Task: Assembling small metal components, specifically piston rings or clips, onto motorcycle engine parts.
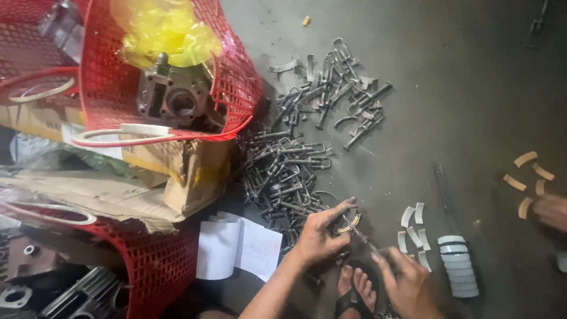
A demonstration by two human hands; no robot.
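On the grey floor [460, 77], our left hand [319, 236] pinches a curved clip [349, 223] (metal parts pile [289, 171] beside); our right hand [407, 286] grips a thin tool [361, 237].

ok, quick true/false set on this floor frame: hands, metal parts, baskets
1. The left hand rests at the near edge of the pile of dark metal clamps. True.
2. The red mesh basket holds only yellow plastic. False: a grey metal engine part lies in it under the yellow plastic.
3. The stack of pale curved pieces stands right of the right hand. True.
4. The tan curved pieces lie among the clamps. False: they lie apart, far right.
5. Both hands are empty. False: the left hand's grip is on a small curved piece; the right hand's hold is unclear.
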